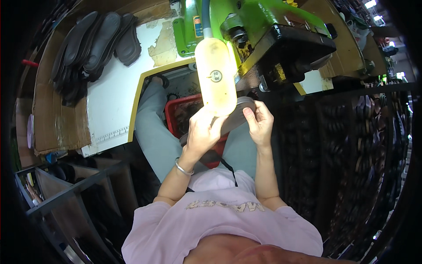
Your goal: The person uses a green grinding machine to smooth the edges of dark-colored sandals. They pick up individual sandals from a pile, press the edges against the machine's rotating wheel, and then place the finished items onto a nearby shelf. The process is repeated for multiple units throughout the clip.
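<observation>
Between my two hands I hold a dark grey shoe sole point(236, 119), tilted over my lap with its upper end to the right. My left hand point(204, 132) grips its left part, fingertips partly hidden behind a bright yellow lamp head point(216, 79). My right hand point(262, 124) pinches the rounded upper end, thumb on the face toward me. Just beyond the sole stands a green machine point(268, 15) with a black, oil-stained housing point(292, 53). At the far left, several dark soles point(103, 42) lie in an overlapping pile on the white tabletop point(110, 105).
A red bin point(172, 116) sits between my knees, below the table's yellow-edged cut-out. Cardboard point(63, 125) walls the table's left side. A divided rack point(79, 189) stands at lower left. Shelves packed with dark items point(347, 145) fill the right side.
</observation>
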The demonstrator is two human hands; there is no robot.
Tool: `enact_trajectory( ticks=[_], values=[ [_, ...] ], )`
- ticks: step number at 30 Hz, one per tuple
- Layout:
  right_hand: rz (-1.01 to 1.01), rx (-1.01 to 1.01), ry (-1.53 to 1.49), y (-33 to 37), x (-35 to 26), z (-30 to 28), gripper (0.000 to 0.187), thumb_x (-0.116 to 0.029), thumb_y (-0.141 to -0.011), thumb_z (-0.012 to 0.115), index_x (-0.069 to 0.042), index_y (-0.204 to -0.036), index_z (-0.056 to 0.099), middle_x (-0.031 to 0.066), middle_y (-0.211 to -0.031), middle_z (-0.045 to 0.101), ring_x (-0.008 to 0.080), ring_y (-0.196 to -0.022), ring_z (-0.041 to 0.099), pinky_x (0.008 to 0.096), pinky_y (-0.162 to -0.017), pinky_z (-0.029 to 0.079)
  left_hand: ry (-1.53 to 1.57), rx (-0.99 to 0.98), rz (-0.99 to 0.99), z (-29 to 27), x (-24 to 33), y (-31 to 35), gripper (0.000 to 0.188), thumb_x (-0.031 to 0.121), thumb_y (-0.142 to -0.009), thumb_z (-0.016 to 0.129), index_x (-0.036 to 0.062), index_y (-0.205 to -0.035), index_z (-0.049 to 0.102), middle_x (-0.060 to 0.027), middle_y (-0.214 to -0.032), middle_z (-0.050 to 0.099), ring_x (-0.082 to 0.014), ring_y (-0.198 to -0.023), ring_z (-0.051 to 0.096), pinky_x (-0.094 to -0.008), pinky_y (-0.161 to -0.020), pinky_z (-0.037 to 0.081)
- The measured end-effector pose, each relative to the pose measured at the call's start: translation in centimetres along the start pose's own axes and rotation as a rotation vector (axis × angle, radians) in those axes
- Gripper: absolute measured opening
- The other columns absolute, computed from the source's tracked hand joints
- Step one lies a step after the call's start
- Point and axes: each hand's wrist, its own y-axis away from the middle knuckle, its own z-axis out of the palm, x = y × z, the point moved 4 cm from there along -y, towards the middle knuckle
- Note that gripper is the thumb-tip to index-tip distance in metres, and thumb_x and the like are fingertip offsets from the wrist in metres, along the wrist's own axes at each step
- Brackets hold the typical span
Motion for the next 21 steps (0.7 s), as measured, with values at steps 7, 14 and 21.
enact_trajectory(
  ticks=[7,14,21],
  values=[
    [0.065,0.055,-0.15,-0.5,-1.9,0.7,0.017,-0.01,-0.088,0.064,0.004,-0.098,0.062,0.0067,-0.09,0.067,0.0094,-0.081,0.059,0.0225,-0.074,0.046,0.112,-0.116,-0.237,-0.3,-0.2,-0.8,0.012,0.007,-0.083,0.069,-0.0003,-0.091,0.064,-0.0038,-0.076,0.065,-0.0085,-0.068,0.059,-0.0227,-0.064,0.047],
    [0.083,-0.013,-0.114,-0.8,-2.4,3.3,0.011,-0.005,-0.084,0.066,0.003,-0.091,0.064,0.0054,-0.085,0.067,0.0088,-0.076,0.06,0.0227,-0.07,0.048,0.392,0.057,-0.408,-0.6,-1.4,2.2,0.007,0.003,-0.087,0.063,-0.0026,-0.091,0.06,-0.0038,-0.079,0.065,-0.0048,-0.067,0.057,-0.0186,-0.06,0.046],
    [0.091,-0.149,-0.08,1.1,-1.0,3.3,0.026,-0.008,-0.079,0.073,0.001,-0.101,0.062,0.0065,-0.091,0.067,0.0119,-0.084,0.061,0.0263,-0.076,0.049,0.245,0.278,-0.218,-0.5,-1.7,4.5,0.008,0.0,-0.088,0.06,-0.0033,-0.094,0.057,-0.0052,-0.079,0.065,-0.0045,-0.066,0.057,-0.0158,-0.059,0.044]
  ],
)
